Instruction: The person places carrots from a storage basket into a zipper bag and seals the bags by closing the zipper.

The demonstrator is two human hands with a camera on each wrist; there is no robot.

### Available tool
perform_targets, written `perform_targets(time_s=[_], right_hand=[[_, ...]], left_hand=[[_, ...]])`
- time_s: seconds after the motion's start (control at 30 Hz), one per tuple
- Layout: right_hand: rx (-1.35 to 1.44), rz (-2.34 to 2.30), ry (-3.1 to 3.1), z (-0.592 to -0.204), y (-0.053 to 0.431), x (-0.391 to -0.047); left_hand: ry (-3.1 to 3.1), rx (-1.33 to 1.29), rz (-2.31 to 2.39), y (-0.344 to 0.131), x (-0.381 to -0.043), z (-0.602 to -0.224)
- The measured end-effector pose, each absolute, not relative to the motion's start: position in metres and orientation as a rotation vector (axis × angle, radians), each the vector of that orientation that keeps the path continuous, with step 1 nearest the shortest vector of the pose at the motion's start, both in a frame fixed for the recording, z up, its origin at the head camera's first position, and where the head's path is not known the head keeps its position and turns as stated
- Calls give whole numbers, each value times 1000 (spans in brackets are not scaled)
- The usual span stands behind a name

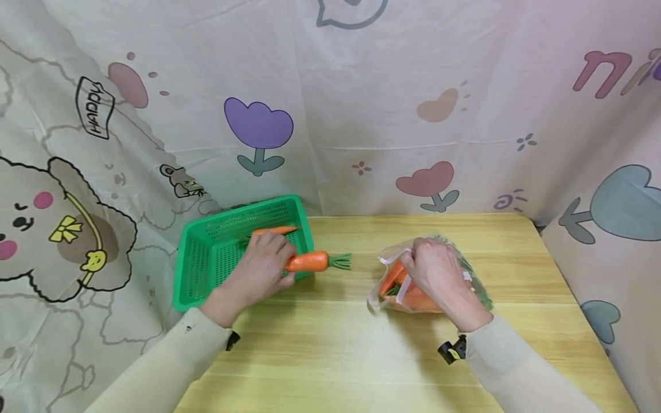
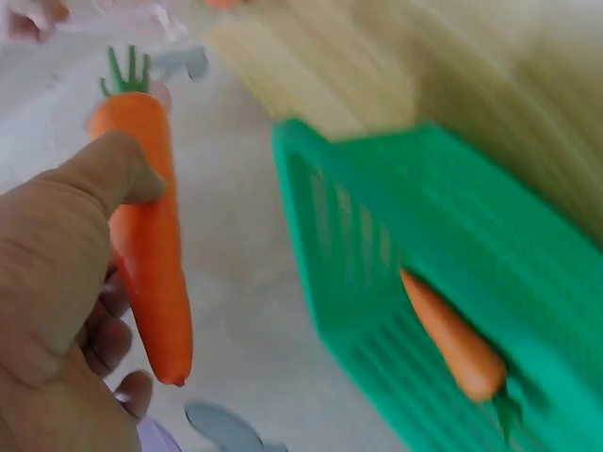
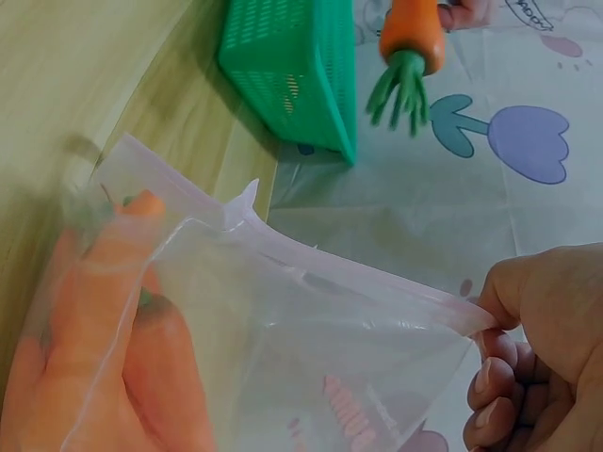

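By the green perforated plastic basket [image 1: 193,264], the left hand [image 1: 260,261] is gripping an orange, green-topped carrot [image 1: 312,261] between thumb and fingers; the right hand [image 1: 439,272] is pinching a clear, pink-edged plastic bag [image 3: 320,301]; seemingly, carrots are being bagged; the next move is probably requiring a wide-open bag.

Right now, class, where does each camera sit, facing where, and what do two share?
Head: on the head, facing forward, down at basket and bag; left hand, right hand, sleeves.
Left wrist: on that wrist, facing the held carrot and basket; left hand large, right blurred.
Right wrist: on that wrist, facing the bag; right hand large, left partly.
Both wrist views share basket and held carrot.
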State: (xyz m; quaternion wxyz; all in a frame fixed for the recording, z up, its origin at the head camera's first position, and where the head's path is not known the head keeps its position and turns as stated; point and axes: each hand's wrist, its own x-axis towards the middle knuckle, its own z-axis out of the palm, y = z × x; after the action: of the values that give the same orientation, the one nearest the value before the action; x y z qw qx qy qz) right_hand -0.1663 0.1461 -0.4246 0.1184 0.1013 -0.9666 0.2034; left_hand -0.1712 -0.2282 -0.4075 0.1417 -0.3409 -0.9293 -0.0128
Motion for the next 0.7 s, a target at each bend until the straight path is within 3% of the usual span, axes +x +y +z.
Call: perform_targets(time_s=[0.7], right_hand=[[290,684,-2883,-426,131,-162]], left_hand=[[-2804,-954,-230,-133,-159,-463]])
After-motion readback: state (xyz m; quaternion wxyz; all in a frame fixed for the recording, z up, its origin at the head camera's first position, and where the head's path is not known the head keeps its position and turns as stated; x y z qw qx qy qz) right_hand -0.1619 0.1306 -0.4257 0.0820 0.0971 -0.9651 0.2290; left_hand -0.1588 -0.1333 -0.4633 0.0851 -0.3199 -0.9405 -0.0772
